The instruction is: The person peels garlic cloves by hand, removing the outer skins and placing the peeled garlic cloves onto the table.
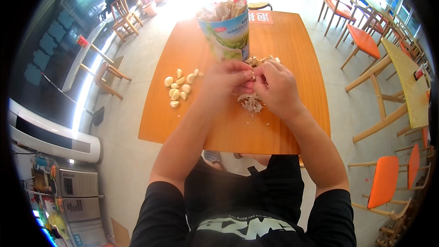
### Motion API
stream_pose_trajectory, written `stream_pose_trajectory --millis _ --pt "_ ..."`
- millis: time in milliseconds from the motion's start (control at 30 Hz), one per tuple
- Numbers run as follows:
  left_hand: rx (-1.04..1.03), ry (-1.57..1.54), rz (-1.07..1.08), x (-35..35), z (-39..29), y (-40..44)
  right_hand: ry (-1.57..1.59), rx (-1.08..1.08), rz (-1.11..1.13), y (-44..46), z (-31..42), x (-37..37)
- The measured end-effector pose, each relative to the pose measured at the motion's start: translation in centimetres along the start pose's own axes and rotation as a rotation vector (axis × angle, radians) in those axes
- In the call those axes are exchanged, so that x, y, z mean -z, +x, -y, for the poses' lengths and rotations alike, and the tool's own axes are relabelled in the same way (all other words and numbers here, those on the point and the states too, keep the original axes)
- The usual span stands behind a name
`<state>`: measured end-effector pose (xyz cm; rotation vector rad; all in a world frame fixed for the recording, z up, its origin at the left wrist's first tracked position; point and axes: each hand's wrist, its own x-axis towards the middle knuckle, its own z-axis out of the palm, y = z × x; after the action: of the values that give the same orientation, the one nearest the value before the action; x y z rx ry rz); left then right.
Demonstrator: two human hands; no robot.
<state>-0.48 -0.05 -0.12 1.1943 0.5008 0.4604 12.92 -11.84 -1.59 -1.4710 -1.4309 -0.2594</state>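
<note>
My left hand (230, 78) and my right hand (277, 86) meet over the middle of the wooden table. Between their pinched fingertips is a small garlic clove (253, 76), mostly covered by the fingers. Just below the hands lies a pile of papery garlic skins (250, 104). Behind the knuckles, unpeeled garlic (257, 61) shows in part. Left of my left hand, several peeled garlic cloves (174, 93) are spread in a loose group.
A tall printed bucket (225, 36) packed with thin wrapped sticks stands on the table (183, 132) beyond my hands. A red-and-white sign (260, 17) lies at the far edge. Orange-seated chairs (383, 182) line the right; a wooden chair (123, 14) stands back left.
</note>
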Motion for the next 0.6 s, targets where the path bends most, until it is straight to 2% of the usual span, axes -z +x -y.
stream_pose_trajectory --millis 167,233,467,600 --pt "-0.025 0.010 0.019 0.05 0.03 -0.07 0.008 -0.009 -0.013 0.08 0.13 -0.10" --pt "-0.014 0.019 0.005 -0.08 -0.25 -0.24 0.054 -0.116 -0.001 0.20 0.68 0.15" --pt "-0.004 0.086 0.013 -0.36 -0.65 -0.24 0.006 -0.047 0.017 0.30 0.31 0.14" --pt "0.028 0.155 0.046 -0.10 -0.69 -0.17 -0.093 -0.156 -0.030 0.39 -0.18 0.44"
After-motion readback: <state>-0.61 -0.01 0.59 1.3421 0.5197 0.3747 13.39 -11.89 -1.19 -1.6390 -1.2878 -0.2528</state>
